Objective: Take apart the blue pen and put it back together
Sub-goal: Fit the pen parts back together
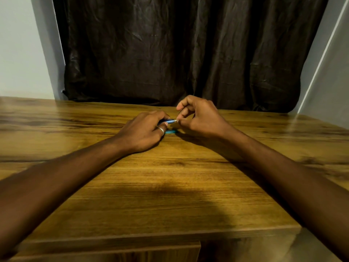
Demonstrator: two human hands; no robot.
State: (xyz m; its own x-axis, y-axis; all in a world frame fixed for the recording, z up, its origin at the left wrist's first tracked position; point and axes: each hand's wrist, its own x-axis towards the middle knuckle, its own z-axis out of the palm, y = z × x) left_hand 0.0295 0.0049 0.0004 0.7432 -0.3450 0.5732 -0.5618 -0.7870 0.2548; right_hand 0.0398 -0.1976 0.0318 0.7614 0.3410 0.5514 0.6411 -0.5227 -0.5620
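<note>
My left hand [143, 130], with a silver ring on one finger, is closed around the blue pen's barrel [168, 121]; only the barrel's short front end shows past the fingers. My right hand [200, 117] pinches the pale tip of that pen between thumb and forefinger, right at the barrel's end. Both hands hover just above the wooden table [170, 176], near its far edge. A separate blue pen part [171, 131], maybe the cap, lies flat on the table just below the two hands. The rest of the pen is hidden inside my left fist.
A dark brown curtain [179, 53] hangs behind the table's far edge. Pale walls [20, 53] stand on both sides. The table's near edge [132, 241] runs just below my forearms.
</note>
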